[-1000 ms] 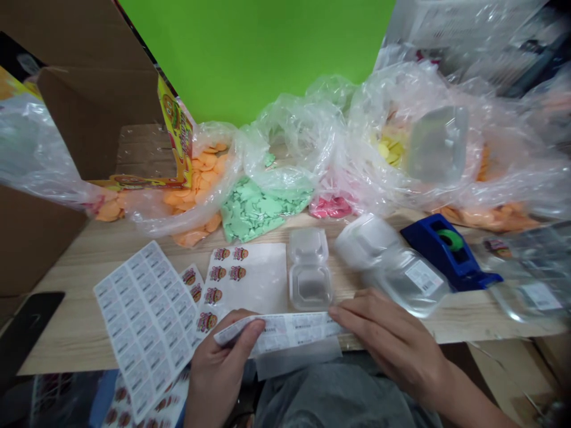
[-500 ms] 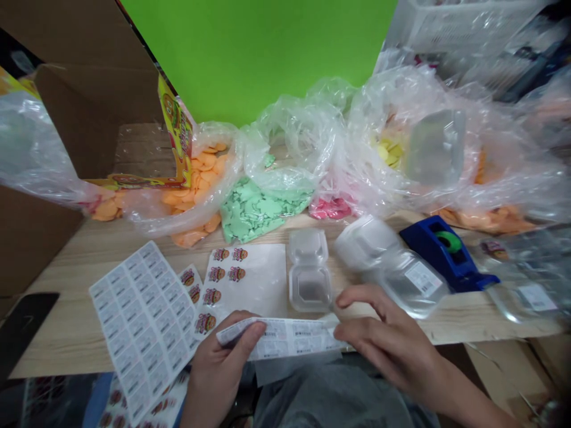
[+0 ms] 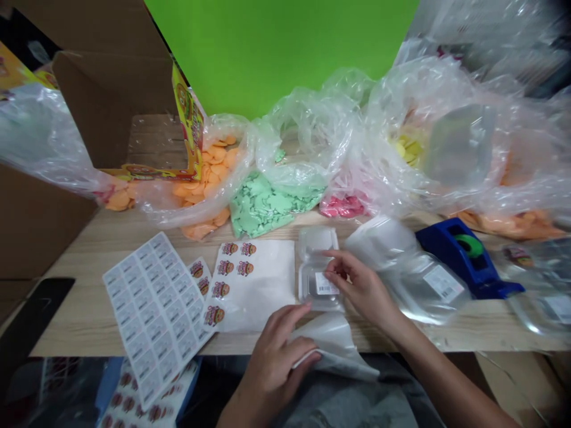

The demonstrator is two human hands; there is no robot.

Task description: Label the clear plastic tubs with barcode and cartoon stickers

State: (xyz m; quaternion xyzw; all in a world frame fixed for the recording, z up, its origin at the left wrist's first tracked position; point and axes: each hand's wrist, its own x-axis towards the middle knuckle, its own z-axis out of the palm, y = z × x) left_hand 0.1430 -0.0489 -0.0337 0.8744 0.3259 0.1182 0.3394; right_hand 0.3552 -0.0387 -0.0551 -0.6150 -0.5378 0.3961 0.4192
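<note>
A small clear hinged plastic box [image 3: 319,270] lies open on the wooden table [image 3: 80,309], with a white barcode label [image 3: 325,283] on its lower half. My right hand [image 3: 357,285] rests on the box, its fingertips pressing at the label's right edge. My left hand [image 3: 274,356] is at the table's front edge, fingers closed on a strip of label backing paper [image 3: 332,345] that hangs over the edge. Left of the box lies a backing sheet with burger stickers [image 3: 247,282].
A sheet of barcode labels [image 3: 154,309] lies at the left front. Open plastic bags hold orange [image 3: 209,178], green [image 3: 263,205], pink [image 3: 343,207] and yellow [image 3: 408,148] pieces along the back. A blue tape dispenser [image 3: 466,258] and stacked clear boxes [image 3: 414,273] stand right. A cardboard box [image 3: 89,95] stands at the left.
My right hand left the label strip and moved up to the clear box, where a barcode label now sits. My left hand shifted right with the strip, which now hangs limp.
</note>
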